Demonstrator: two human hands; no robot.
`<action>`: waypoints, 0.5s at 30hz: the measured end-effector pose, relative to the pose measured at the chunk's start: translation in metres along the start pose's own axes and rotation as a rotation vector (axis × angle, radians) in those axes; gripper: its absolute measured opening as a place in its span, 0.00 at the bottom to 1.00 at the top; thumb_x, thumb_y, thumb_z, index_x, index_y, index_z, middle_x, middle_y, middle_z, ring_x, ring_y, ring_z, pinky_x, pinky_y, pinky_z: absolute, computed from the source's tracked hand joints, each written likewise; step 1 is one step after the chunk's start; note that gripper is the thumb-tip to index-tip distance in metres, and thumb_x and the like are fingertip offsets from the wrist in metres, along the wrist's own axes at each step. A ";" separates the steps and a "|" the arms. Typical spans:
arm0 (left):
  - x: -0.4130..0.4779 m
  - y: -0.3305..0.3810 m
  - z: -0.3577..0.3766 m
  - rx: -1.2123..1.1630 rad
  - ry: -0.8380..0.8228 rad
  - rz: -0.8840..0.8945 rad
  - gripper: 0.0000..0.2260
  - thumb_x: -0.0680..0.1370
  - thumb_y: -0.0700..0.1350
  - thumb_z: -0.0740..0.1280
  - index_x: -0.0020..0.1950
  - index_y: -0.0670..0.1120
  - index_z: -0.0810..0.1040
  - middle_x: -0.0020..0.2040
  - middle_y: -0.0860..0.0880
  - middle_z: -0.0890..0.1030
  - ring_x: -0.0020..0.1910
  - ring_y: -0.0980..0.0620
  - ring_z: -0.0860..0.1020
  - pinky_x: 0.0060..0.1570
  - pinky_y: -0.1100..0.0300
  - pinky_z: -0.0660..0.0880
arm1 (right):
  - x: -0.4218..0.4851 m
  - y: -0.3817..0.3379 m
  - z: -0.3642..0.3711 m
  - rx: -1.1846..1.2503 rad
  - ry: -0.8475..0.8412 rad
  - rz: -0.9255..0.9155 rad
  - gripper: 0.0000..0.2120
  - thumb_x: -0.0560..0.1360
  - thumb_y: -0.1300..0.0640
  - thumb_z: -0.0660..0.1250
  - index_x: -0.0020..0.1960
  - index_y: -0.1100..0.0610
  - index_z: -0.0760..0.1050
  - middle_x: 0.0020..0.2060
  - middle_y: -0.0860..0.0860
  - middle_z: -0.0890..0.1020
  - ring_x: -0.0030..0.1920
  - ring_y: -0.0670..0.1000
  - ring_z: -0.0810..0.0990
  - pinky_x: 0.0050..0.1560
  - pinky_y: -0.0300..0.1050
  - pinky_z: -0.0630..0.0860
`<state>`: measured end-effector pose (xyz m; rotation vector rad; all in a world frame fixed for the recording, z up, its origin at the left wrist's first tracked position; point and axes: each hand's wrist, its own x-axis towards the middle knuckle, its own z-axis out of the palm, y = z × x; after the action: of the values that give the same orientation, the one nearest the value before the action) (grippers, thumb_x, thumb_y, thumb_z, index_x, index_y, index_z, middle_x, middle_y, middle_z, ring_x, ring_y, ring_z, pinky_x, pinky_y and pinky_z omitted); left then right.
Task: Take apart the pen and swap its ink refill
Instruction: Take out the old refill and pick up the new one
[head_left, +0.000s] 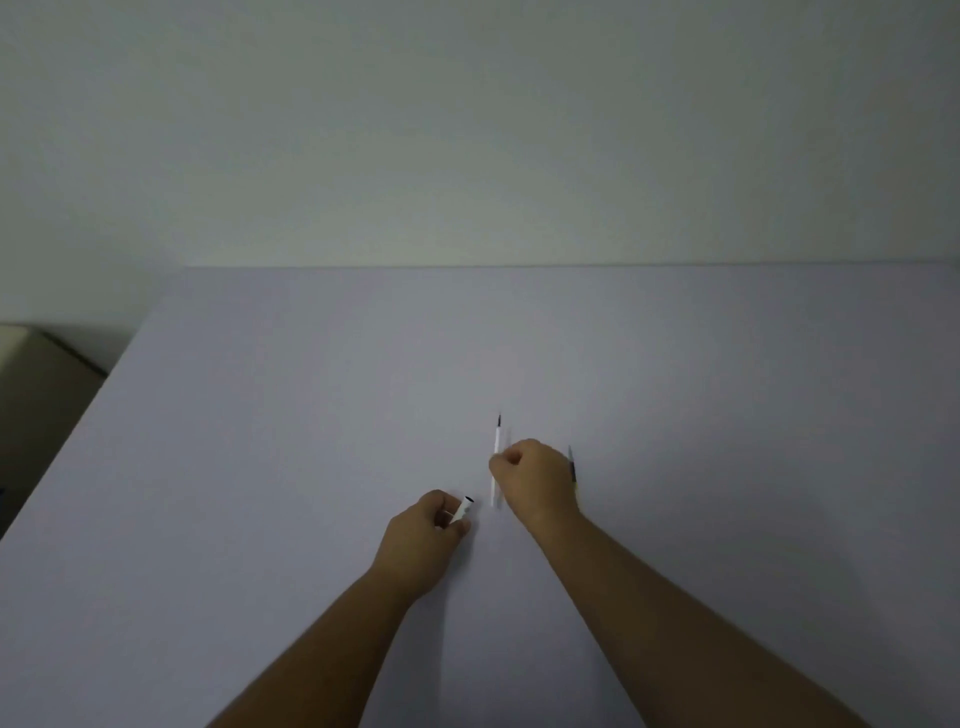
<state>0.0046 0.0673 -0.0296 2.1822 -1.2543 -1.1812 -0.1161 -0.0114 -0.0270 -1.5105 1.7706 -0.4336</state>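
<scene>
1. Two bare hands reach out over a big, flat, pale grey table (311, 415) that stands against a plain white wall (467, 130).
2. The left hand (426, 535) is curled shut around a short white plastic pen barrel (462, 510). The barrel's dark open end sticks up and to the right, out past the thumb and fingers.
3. The right hand (535, 480) is closed in a loose fist. Its thumb and fingers pinch a thin white ink refill with a dark tip (497, 457).
4. This white refill points away from the person. Its dark tip is above the hand, and its other end shows below the fingers, blurred. I cannot tell if it touches the table.
5. The white refill is just right of the pen barrel, and the two are apart.
6. A second thin refill, dark and grey (572, 467), lies on the table just beside the right hand, on its right side. The hand hides part of it.
7. The two hands are near each other but do not touch.
</scene>
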 end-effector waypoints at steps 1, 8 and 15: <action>-0.001 0.002 0.000 -0.007 -0.006 0.002 0.07 0.78 0.49 0.64 0.54 0.48 0.75 0.48 0.50 0.77 0.46 0.51 0.74 0.46 0.61 0.68 | 0.001 -0.002 -0.004 0.115 0.018 0.007 0.12 0.75 0.56 0.64 0.51 0.63 0.80 0.48 0.57 0.84 0.47 0.55 0.80 0.44 0.41 0.71; -0.003 0.017 0.004 -0.046 -0.008 0.036 0.09 0.79 0.48 0.64 0.57 0.47 0.76 0.48 0.50 0.77 0.47 0.51 0.74 0.46 0.60 0.69 | -0.003 0.000 -0.013 0.305 0.021 0.027 0.11 0.74 0.55 0.65 0.50 0.61 0.80 0.46 0.55 0.85 0.42 0.52 0.78 0.48 0.48 0.76; -0.005 0.023 0.008 -0.076 -0.001 0.079 0.05 0.79 0.49 0.64 0.53 0.51 0.76 0.47 0.51 0.78 0.45 0.51 0.75 0.44 0.61 0.70 | -0.009 0.009 -0.023 0.386 0.005 0.036 0.06 0.73 0.56 0.66 0.43 0.58 0.79 0.41 0.54 0.84 0.37 0.50 0.76 0.41 0.45 0.74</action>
<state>-0.0149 0.0602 -0.0169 2.0588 -1.2625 -1.1798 -0.1389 -0.0051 -0.0153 -1.2037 1.6032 -0.7157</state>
